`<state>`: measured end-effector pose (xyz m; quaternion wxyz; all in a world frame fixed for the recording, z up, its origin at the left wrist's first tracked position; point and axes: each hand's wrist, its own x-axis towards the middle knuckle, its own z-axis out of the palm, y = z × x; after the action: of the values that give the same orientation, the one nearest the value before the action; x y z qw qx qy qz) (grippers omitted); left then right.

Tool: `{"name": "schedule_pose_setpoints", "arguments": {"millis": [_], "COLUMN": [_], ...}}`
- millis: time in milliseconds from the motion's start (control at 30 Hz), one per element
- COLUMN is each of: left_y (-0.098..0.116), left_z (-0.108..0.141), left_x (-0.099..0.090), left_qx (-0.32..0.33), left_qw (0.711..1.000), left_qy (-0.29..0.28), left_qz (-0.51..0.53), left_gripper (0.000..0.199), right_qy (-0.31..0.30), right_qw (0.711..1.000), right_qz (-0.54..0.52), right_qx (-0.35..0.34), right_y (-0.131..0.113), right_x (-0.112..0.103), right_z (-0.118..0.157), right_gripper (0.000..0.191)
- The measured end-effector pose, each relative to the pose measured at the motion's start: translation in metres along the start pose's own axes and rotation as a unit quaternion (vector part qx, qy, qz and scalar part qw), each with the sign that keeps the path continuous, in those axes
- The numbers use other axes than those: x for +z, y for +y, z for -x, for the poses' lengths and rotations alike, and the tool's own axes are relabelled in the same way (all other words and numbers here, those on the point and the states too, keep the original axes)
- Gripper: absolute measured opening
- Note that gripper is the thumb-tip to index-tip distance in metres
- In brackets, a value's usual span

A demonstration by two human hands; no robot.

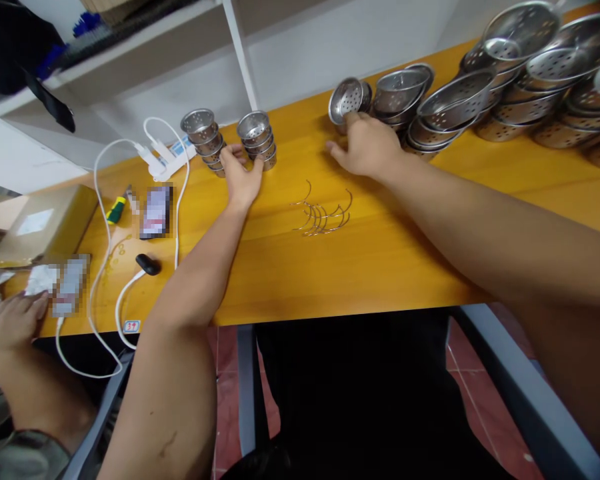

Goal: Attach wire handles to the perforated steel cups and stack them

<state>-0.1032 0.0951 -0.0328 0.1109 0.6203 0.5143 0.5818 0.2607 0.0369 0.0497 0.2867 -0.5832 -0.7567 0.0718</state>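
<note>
My left hand reaches between two short stacks of perforated metal cups. Its thumb lies against the right stack and its fingers are beside the left stack; thumb and fingers are apart. My right hand is at a tilted perforated cup, fingertips at its lower rim and thumb stretched away to the left. Part of that cup is hidden behind the fingers. On the table between my hands and nearer to me lie several thin curved wires.
More perforated cups are piled along the right of the wooden table. At left are a power strip, white cables, phones, a green-yellow screwdriver and a cardboard box. Another person's hand rests at the left edge.
</note>
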Motion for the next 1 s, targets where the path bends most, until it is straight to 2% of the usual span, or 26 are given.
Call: {"name": "schedule_pose_setpoints", "arguments": {"millis": [67, 133, 167, 267, 333, 400, 467, 567, 700, 800, 900, 1000], "left_y": [0.015, 0.040, 0.054, 0.092, 0.107, 0.112, 0.111, 0.110, 0.117, 0.120, 0.114, 0.108], "left_z": [0.001, 0.005, 0.009, 0.023, 0.031, 0.036, 0.037, 0.037, 0.037, 0.037, 0.034, 0.033], "left_x": [-0.004, -0.011, -0.015, -0.020, -0.017, -0.013, -0.010, -0.010, -0.013, -0.015, -0.015, -0.012], "left_qx": [0.014, 0.056, 0.090, 0.185, 0.215, 0.213, 0.192, 0.176, 0.177, 0.180, 0.213, 0.237], "left_qw": [1.000, 0.998, 0.996, 0.978, 0.965, 0.959, 0.958, 0.955, 0.953, 0.947, 0.934, 0.931], "left_qy": [0.018, 0.015, -0.001, -0.101, -0.151, -0.189, -0.214, -0.239, -0.244, -0.264, -0.287, -0.277], "left_qz": [-0.003, -0.001, -0.003, -0.002, 0.007, 0.003, -0.010, -0.009, -0.002, -0.022, -0.032, -0.007], "left_gripper": [0.112, 0.096, 0.086, 0.066, 0.080, 0.100, 0.109, 0.108, 0.106, 0.106, 0.103, 0.096], "right_qy": [0.000, 0.014, 0.012, -0.036, -0.049, -0.046, -0.052, -0.073, -0.068, -0.067, -0.082, -0.077], "right_qw": [1.000, 0.996, 0.990, 0.969, 0.953, 0.940, 0.933, 0.940, 0.955, 0.958, 0.958, 0.960], "right_qz": [-0.010, -0.072, -0.113, -0.214, -0.269, -0.310, -0.328, -0.302, -0.232, -0.191, -0.170, -0.166], "right_qx": [-0.011, -0.056, -0.079, -0.115, -0.128, -0.135, -0.136, -0.141, -0.170, -0.203, -0.213, -0.211], "right_y": [-0.008, -0.017, -0.022, -0.045, -0.063, -0.077, -0.083, -0.079, -0.070, -0.068, -0.069, -0.071], "right_x": [-0.009, -0.013, -0.014, -0.015, -0.013, -0.012, -0.011, -0.014, -0.016, -0.014, -0.010, -0.007], "right_z": [0.007, 0.018, 0.025, 0.049, 0.064, 0.075, 0.079, 0.077, 0.070, 0.067, 0.068, 0.069], "right_gripper": [0.054, 0.049, 0.047, 0.050, 0.050, 0.047, 0.046, 0.050, 0.054, 0.045, 0.035, 0.033]}}
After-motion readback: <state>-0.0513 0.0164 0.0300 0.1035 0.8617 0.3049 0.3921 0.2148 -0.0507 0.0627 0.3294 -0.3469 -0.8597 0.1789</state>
